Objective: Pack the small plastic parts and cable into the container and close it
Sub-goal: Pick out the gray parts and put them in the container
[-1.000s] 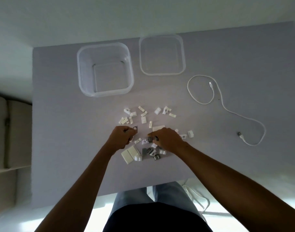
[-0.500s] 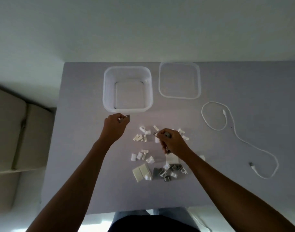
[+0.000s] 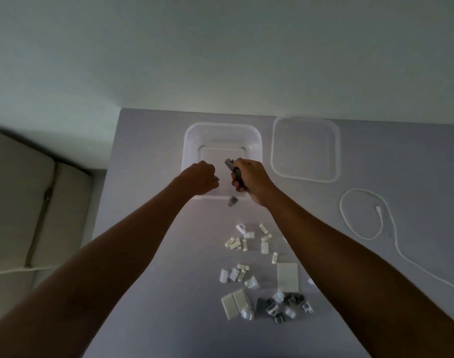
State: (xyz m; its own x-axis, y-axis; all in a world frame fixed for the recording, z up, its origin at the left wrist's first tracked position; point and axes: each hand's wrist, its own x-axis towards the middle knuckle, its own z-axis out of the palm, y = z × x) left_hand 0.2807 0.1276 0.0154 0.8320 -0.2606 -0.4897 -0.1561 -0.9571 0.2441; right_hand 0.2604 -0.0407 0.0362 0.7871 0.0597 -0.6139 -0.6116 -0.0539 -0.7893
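Container [image 3: 222, 140], clear plastic, stands open at the far side of the grey table [image 3: 148, 293]; its lid [image 3: 305, 149] lies flat just to its right, apart from it. White cable [image 3: 365, 218] lies in a loose loop further right, trailing toward the near edge. Small plastic parts [image 3: 262, 275], white and grey, are scattered on the table between the forearms. One grey piece [image 3: 232, 201] sits at the container's near wall; whether it touches the table cannot be told. Beige sofa [image 3: 22, 202] stands left of the table. Right hand [image 3: 249, 177], fingers curled, grips grey parts [image 3: 233, 167] over the container. Left hand [image 3: 201, 177] is fisted over the container's near edge; a small grey bit shows at its fingertips. Both arms are extended forward.
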